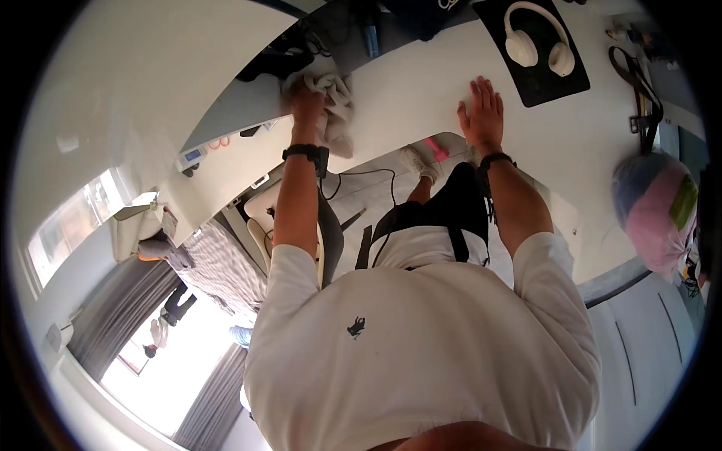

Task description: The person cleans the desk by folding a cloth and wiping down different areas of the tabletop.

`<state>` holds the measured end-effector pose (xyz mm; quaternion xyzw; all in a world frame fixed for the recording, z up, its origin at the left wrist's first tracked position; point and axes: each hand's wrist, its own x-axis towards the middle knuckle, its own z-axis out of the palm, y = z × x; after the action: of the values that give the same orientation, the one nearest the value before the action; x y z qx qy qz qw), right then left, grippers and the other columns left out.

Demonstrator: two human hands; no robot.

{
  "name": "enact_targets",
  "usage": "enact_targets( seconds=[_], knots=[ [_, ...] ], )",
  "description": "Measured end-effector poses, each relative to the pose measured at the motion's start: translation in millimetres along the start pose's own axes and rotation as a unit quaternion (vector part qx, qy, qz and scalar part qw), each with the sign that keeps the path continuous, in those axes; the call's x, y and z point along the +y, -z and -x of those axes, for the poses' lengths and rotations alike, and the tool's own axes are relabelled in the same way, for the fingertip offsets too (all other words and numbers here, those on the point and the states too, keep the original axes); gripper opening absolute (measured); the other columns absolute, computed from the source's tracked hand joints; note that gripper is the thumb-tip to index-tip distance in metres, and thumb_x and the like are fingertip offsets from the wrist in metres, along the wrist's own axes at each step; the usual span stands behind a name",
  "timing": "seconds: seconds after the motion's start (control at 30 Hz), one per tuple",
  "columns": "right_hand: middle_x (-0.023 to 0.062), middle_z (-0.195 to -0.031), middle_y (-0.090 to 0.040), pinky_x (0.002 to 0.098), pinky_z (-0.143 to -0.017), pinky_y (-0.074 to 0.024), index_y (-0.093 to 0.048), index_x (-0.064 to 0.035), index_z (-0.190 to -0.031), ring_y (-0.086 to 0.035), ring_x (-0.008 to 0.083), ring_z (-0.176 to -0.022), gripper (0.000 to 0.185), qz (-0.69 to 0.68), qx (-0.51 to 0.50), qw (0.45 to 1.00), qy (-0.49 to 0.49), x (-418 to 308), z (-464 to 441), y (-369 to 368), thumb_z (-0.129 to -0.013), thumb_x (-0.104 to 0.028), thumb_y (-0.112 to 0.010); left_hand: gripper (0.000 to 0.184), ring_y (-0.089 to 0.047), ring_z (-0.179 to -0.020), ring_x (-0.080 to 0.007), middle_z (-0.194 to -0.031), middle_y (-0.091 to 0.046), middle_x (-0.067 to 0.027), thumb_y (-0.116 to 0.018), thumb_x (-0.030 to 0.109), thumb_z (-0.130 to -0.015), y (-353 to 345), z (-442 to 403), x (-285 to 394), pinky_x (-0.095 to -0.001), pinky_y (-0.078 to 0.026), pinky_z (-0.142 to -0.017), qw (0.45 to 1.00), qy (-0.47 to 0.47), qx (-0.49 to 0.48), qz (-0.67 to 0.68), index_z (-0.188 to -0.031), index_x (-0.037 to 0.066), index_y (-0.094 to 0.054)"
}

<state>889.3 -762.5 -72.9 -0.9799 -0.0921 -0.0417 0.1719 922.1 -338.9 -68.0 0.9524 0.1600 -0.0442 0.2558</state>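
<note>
My left hand (304, 104) presses down on a crumpled greyish-beige cloth (336, 101) at the left part of the white desk (414, 83), its fingers closed on the fabric and slightly blurred. Part of the cloth hangs over the desk's front edge. My right hand (483, 113) lies flat on the desk near the same edge, fingers stretched out and holding nothing. Beyond it, white headphones (523, 46) rest on a black mat (543, 89).
Dark cables and a black item (278, 62) lie behind the cloth. A belt (639, 94) and a colourful bag (658, 207) are at the right. Below are a chair (329, 240), a cable and a pink object (437, 149) on the floor.
</note>
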Motion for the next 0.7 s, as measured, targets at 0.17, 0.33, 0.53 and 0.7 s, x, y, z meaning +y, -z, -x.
enact_targets(
  seconds=[0.17, 0.33, 0.53, 0.7],
  knots=[
    [0.0119, -0.148, -0.037, 0.0492, -0.112, -0.0266, -0.04, -0.0083, -0.138, -0.032, 0.0306, -0.139, 0.054, 0.007, 0.011, 1.0, 0.024, -2, -1, -2, -0.091, -0.032, -0.05, 0.061, -0.038, -0.128, -0.0442, -0.138, -0.046, -0.0226, -0.055, 0.013, -0.074, 30, -23, 27, -0.0472, -0.035, -0.107, 0.996, -0.027, -0.002, -0.085, -0.135, 0.008, -0.048],
    [0.0112, -0.147, -0.039, 0.0503, -0.111, -0.0288, -0.046, -0.0073, -0.135, -0.034, 0.0307, -0.138, 0.051, -0.013, 0.028, 0.999, 0.023, -3, -2, 1, -0.091, -0.032, -0.051, 0.062, -0.04, -0.128, -0.0382, -0.136, -0.05, -0.0153, -0.063, 0.02, -0.071, -4, -54, -16, -0.0486, -0.031, -0.108, 0.985, -0.114, 0.005, -0.133, -0.132, 0.014, -0.052],
    [0.0125, -0.145, -0.04, 0.0514, -0.11, -0.0297, -0.044, -0.0071, -0.136, -0.035, 0.0317, -0.137, 0.051, 0.018, 0.024, 0.999, 0.036, -4, -5, 2, -0.091, -0.031, -0.051, 0.053, -0.043, -0.125, -0.0385, -0.131, -0.053, -0.016, -0.065, 0.017, -0.073, -5, -37, -2, -0.0468, -0.032, -0.107, 0.99, -0.037, 0.021, -0.136, -0.125, 0.01, -0.058],
    [0.0141, -0.147, -0.038, 0.052, -0.111, -0.0278, -0.041, -0.0064, -0.137, -0.034, 0.0326, -0.138, 0.052, 0.003, 0.017, 0.999, 0.032, -6, -5, 1, -0.092, -0.03, -0.05, 0.059, -0.043, -0.125, -0.0378, -0.129, -0.055, -0.0169, -0.067, 0.02, -0.072, -14, -13, 2, -0.0451, -0.032, -0.107, 0.94, 0.019, -0.05, -0.338, -0.126, 0.0, -0.054]
  ],
)
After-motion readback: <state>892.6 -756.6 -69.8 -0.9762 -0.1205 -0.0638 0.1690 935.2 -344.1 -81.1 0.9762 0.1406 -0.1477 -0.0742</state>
